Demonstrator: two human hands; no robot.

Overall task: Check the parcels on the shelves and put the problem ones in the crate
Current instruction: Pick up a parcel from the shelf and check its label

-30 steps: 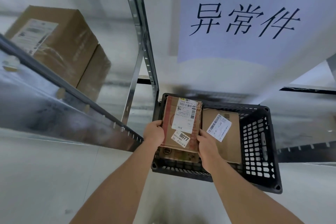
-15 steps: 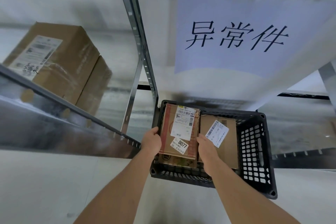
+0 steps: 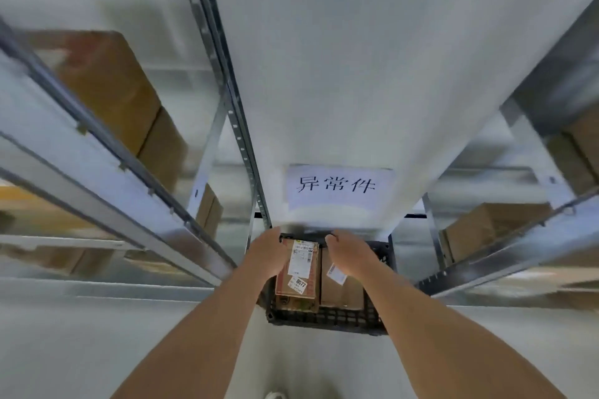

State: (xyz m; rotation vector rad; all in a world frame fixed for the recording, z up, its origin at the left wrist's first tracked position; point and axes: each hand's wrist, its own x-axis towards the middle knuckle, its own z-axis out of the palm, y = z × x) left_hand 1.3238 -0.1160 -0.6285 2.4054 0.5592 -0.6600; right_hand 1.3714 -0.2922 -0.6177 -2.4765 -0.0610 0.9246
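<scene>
A black slatted crate [image 3: 324,317] stands on the floor against the wall. Inside it a brown parcel [image 3: 296,275] with a white shipping label and an "8077" sticker lies on the left, beside a second brown parcel [image 3: 340,290] with a loose white label. My left hand [image 3: 265,253] hovers at the first parcel's far left corner, fingers loosely curled, holding nothing. Over the far edge of the second parcel is my right hand [image 3: 348,253], also relaxed and holding nothing. Both forearms hide part of the crate's sides.
A paper sign [image 3: 337,186] with black characters hangs on the white wall above the crate. Metal shelving on the left carries cardboard boxes [image 3: 107,84]. Another rack on the right holds more boxes [image 3: 486,227]. A shoe tip [image 3: 275,395] shows at the bottom edge.
Both hands let go of the 8077 parcel, which now lies in the crate, and lifted to its far end. The camera rose and pulled back, showing more shelving.
</scene>
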